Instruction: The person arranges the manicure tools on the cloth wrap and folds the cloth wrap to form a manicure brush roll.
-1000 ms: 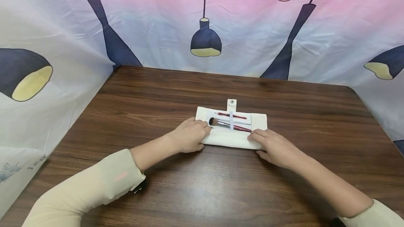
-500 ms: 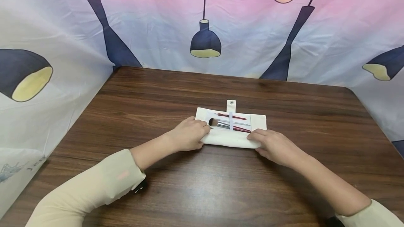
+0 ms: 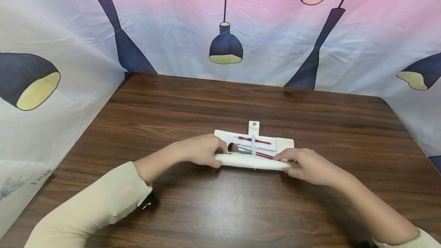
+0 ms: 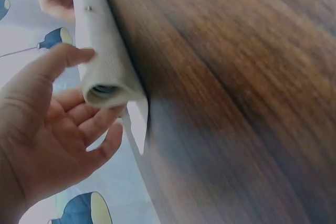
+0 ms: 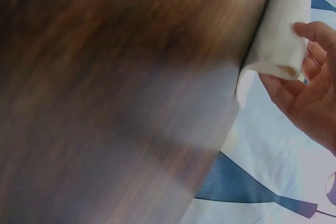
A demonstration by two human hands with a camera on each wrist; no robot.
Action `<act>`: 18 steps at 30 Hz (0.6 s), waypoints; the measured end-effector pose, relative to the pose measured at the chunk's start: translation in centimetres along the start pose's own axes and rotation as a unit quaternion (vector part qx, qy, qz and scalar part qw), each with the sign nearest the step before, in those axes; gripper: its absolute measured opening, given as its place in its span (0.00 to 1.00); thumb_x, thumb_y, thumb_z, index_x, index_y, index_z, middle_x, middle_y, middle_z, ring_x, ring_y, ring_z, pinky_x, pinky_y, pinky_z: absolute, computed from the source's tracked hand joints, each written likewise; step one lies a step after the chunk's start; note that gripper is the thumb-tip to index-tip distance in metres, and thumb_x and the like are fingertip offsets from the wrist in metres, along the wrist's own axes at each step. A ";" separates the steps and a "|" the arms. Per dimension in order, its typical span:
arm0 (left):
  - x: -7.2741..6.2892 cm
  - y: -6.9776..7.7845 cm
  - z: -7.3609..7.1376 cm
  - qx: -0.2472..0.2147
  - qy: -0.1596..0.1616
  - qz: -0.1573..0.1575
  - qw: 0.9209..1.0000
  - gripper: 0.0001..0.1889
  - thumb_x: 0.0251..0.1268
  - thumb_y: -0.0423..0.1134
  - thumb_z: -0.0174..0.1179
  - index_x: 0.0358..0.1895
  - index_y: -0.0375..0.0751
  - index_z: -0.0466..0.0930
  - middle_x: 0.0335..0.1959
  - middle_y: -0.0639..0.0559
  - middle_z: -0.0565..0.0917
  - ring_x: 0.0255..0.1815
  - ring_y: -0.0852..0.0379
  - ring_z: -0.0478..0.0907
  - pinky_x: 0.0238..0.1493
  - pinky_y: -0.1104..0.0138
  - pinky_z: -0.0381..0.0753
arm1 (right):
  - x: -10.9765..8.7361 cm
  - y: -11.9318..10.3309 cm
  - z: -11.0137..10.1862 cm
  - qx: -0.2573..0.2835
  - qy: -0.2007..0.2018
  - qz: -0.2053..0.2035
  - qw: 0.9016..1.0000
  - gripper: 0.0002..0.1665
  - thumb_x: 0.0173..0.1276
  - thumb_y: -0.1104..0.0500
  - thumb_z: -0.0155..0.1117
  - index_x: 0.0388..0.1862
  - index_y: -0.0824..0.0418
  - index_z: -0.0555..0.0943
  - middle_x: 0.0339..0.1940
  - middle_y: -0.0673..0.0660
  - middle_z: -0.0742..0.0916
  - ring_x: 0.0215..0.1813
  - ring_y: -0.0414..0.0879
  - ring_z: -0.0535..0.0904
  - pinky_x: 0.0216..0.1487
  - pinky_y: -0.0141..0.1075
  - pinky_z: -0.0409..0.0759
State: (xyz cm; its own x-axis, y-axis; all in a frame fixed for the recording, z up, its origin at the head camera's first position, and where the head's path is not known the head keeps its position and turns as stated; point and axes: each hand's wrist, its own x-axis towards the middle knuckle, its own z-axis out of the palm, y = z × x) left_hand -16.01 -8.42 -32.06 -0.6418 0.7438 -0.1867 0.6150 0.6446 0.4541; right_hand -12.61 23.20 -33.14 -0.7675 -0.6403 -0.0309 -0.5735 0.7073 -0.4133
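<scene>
A white fabric brush roll [image 3: 255,162] lies partly rolled on the table, its near edge curled into a tube. On its flat part, several brushes show under a pale elastic band [image 3: 253,144], one a brush with a dark tip [image 3: 232,147] and others with red handles. My left hand [image 3: 203,150] pinches the tube's left end. At the right end, my right hand [image 3: 306,165] grips it the same way. In the left wrist view, the tube's hollow end [image 4: 107,92] sits between thumb and fingers. The right wrist view shows the right thumb [image 5: 302,29] on the fabric's outside.
A closing tab [image 3: 253,127] with a metal snap sticks out from the roll's far edge. The brown wood-grain table [image 3: 220,209] spreads around it. Beyond the table hangs a cloth [image 3: 186,41] printed with lamps.
The roll has shifted toward me, and its near part has become a narrower, rounder tube. My fingers, flatter on the fabric before, now pinch both ends.
</scene>
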 end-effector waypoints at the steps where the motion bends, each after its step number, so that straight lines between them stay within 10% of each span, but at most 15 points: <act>1: -0.1 0.0 0.0 -0.022 -0.012 -0.004 1.000 0.06 0.49 0.37 0.64 0.32 0.47 0.79 0.23 0.62 0.77 0.23 0.64 0.69 0.30 0.69 0.70 | -0.1 0.0 -0.1 0.017 -0.008 0.003 1.000 0.18 0.59 0.64 0.63 0.50 0.53 0.80 0.44 0.47 0.82 0.37 0.37 0.75 0.36 0.34 0.73; 18: -0.5 -0.4 -0.9 -0.138 -0.134 -0.001 0.981 0.10 0.58 0.36 0.56 0.42 0.38 0.79 0.32 0.56 0.79 0.34 0.63 0.73 0.39 0.68 0.73 | -0.5 0.6 -0.4 0.235 -0.118 -0.017 0.965 0.11 0.66 0.62 0.57 0.47 0.58 0.80 0.39 0.48 0.83 0.39 0.39 0.78 0.39 0.34 0.76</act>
State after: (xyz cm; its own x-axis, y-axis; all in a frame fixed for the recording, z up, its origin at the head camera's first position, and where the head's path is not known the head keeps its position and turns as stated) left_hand -16.38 -9.19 -31.33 -0.4768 0.7863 -0.3928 0.4432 0.6010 0.6651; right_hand -12.67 24.07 -33.03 -0.6328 -0.7497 -0.1938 -0.3607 0.5068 -0.7830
